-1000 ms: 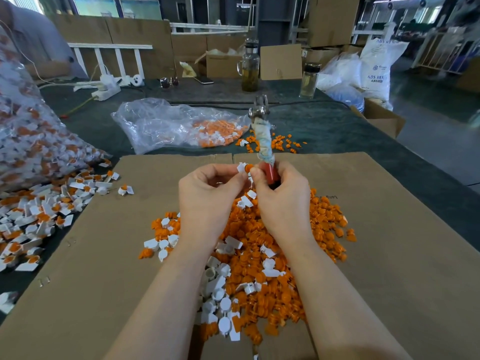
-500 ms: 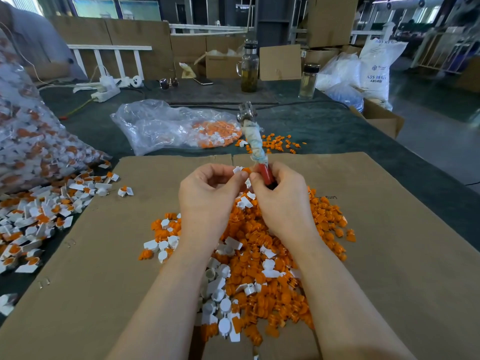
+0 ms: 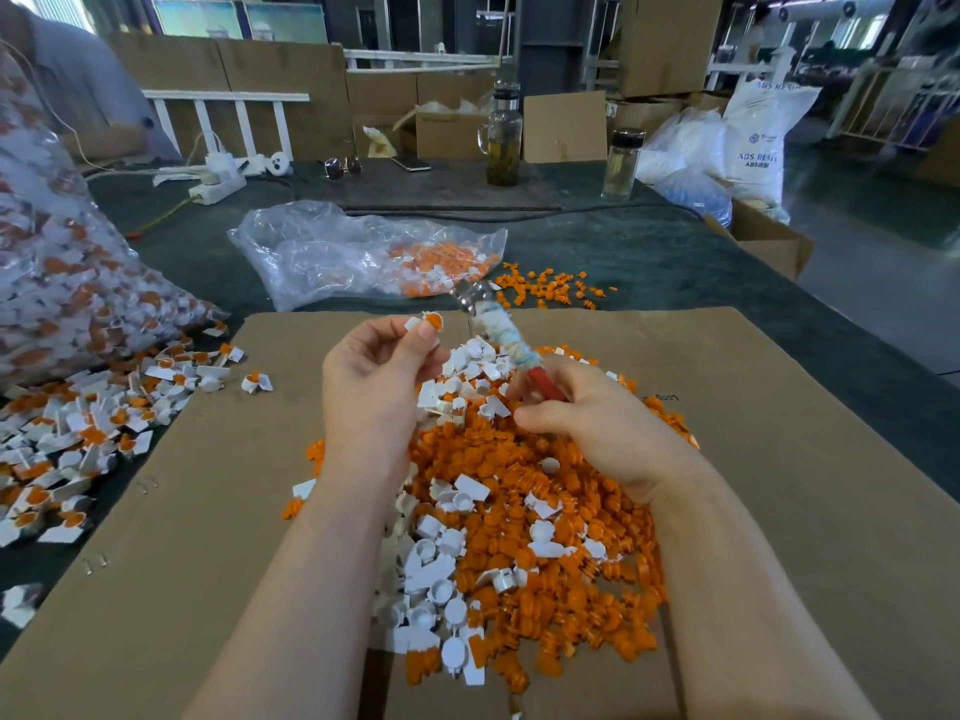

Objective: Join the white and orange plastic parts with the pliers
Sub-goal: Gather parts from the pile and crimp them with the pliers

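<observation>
left hand lifts a joined piece, right grips the pliers

loose pile (image 3: 519, 517) of orange and white parts lies on the cardboard (image 3: 779, 511) at 6 o'clock. right hand (image 3: 587, 423) is clenched round the red handle of the pliers (image 3: 511, 343), whose head tilts toward 11. left hand (image 3: 374, 376) pinches a white-and-orange piece (image 3: 427, 321), seemingly joined, just left of the pliers' head. finished pieces (image 3: 67, 439) lie at 9; a bag (image 3: 358, 252) at 12.
</observation>
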The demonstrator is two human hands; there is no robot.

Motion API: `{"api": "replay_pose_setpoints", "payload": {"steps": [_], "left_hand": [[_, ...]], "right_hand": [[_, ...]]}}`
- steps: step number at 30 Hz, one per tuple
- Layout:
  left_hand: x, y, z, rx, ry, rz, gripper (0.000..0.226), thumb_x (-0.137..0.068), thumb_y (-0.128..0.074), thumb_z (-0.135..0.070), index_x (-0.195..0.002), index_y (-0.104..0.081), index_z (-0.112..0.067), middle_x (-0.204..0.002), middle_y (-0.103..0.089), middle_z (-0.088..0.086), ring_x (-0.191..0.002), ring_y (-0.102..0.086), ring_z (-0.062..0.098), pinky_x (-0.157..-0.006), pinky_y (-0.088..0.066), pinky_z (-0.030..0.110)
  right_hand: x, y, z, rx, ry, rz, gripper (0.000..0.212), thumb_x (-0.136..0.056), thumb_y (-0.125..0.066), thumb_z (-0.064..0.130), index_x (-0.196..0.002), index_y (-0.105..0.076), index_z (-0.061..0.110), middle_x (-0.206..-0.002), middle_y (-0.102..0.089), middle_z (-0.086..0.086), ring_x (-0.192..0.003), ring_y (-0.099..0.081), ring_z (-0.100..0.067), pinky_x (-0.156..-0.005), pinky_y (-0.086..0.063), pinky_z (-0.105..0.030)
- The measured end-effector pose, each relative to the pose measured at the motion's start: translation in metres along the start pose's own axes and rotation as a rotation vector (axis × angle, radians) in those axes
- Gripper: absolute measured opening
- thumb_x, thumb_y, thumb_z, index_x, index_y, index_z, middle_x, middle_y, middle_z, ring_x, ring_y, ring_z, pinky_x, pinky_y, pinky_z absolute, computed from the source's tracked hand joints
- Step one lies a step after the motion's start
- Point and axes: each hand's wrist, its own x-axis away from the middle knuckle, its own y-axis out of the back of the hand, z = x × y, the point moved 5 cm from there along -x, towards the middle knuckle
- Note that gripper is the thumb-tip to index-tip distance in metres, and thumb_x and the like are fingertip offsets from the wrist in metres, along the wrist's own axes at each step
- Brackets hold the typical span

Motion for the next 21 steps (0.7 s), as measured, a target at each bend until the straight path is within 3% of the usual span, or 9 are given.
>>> {"api": "replay_pose_setpoints", "payload": {"steps": [6,11,14,17,21], "left_hand": [[-0.002,0.002,-0.003,0.014,-0.004,0.025,0.005,-0.094,-0.062,-0.002,-0.090,-0.065,-0.003,-0.069,-0.066,-0.001,-0.064,-0.064,0.008,-0.072,-0.057,0.022],[-0.002,0.001,-0.004,0.004,-0.014,0.052,0.010,-0.093,-0.062,-0.003,-0.086,-0.065,-0.009,-0.067,-0.067,-0.006,-0.063,-0.064,0.008,-0.070,-0.056,0.020],[-0.002,0.002,-0.004,0.010,-0.015,0.047,0.011,-0.093,-0.062,-0.002,-0.085,-0.065,-0.009,-0.066,-0.066,-0.006,-0.062,-0.063,0.008,-0.070,-0.056,0.021],[-0.002,0.002,-0.004,0.018,-0.014,0.031,0.012,-0.093,-0.061,-0.002,-0.085,-0.065,-0.009,-0.065,-0.066,-0.006,-0.062,-0.063,0.008,-0.070,-0.057,0.021],[-0.003,0.003,-0.005,0.015,-0.018,0.010,0.012,-0.093,-0.062,-0.002,-0.085,-0.065,-0.010,-0.063,-0.067,-0.008,-0.061,-0.063,0.007,-0.069,-0.057,0.020]], "right_hand": [[0.002,-0.005,0.002,0.066,-0.011,0.094,0.023,-0.089,-0.064,0.015,-0.090,-0.052,0.034,-0.098,-0.058,0.006,-0.091,-0.058,-0.012,-0.068,-0.045,-0.023],[0.003,-0.007,0.003,0.093,-0.006,0.128,0.020,-0.089,-0.065,0.015,-0.099,-0.055,0.030,-0.095,-0.057,0.005,-0.087,-0.058,-0.017,-0.074,-0.048,-0.033],[0.002,-0.009,0.006,0.130,0.027,0.121,0.018,-0.089,-0.062,0.009,-0.103,-0.060,0.020,-0.088,-0.057,-0.004,-0.074,-0.055,-0.025,-0.068,-0.046,-0.041],[0.002,-0.011,0.009,0.180,0.060,0.098,0.017,-0.087,-0.058,0.004,-0.097,-0.061,0.018,-0.075,-0.053,-0.001,-0.061,-0.048,-0.016,-0.060,-0.040,-0.037],[0.002,-0.014,0.011,0.220,0.067,0.064,0.016,-0.087,-0.058,0.005,-0.097,-0.060,0.018,-0.075,-0.054,0.000,-0.059,-0.049,-0.012,-0.059,-0.040,-0.034]]}}
